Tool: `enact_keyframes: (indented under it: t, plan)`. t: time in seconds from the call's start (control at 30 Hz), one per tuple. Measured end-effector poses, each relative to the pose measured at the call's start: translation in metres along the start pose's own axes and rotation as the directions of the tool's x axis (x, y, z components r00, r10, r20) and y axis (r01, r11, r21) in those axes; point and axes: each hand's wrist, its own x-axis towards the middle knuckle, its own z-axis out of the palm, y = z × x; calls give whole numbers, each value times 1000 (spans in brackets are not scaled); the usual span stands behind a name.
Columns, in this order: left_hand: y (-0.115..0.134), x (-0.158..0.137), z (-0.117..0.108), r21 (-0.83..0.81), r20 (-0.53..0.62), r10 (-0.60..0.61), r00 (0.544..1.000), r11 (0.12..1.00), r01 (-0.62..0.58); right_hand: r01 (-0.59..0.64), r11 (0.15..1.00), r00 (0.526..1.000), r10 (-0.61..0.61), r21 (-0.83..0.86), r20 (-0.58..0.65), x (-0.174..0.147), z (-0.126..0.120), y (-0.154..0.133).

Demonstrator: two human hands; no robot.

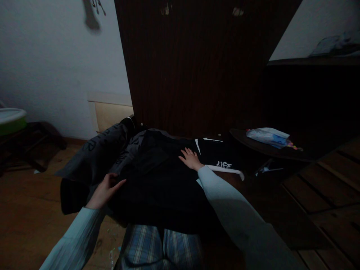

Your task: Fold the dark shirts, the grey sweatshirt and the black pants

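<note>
A dark garment [157,180] is spread out before me, black in the middle with grey lettered cloth [98,148] at its left. White markings and a white stripe [222,169] show on its right part. My right hand [192,159] lies flat on the black cloth with its fingers spread, just left of the white markings. At the left edge of the black cloth rests my left hand [105,190], fingers loosely bent and apart, touching the fabric. Nothing shows held in either hand. Folds in the black area are hard to make out in the dim light.
A dark wooden panel [197,75] rises behind the garment. On a rounded shelf [239,138] at right lies a plastic packet [268,137]. A green-and-white basin [12,120] sits on a dark stool [28,150] at far left. My plaid-covered legs [143,243] are below.
</note>
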Motion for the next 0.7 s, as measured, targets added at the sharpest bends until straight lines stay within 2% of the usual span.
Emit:
enact_keyframes:
  t: [0.23,0.3,0.4,0.53,0.6,0.7]
  plan:
    - [3,-7,-1,56,70,-25,997,998,21,-22,999,999,24,-46,46,8,-25,-2]
    - [4,-5,2,57,39,-30,999,998,28,2,1000,1000,-3,-29,-26,16,-35,-15]
    - [8,0,6,53,-24,-19,1000,998,20,117,986,979,-95,119,-181,31,-43,-53]
    - [12,6,11,64,-53,14,999,998,-11,197,899,977,-146,391,-157,53,-34,-116]
    - [11,7,14,83,-51,26,998,996,-22,177,863,983,-129,473,-132,63,-26,-144]
    - [7,4,19,103,-70,46,996,994,-39,78,855,995,-39,513,-87,72,-15,-174]
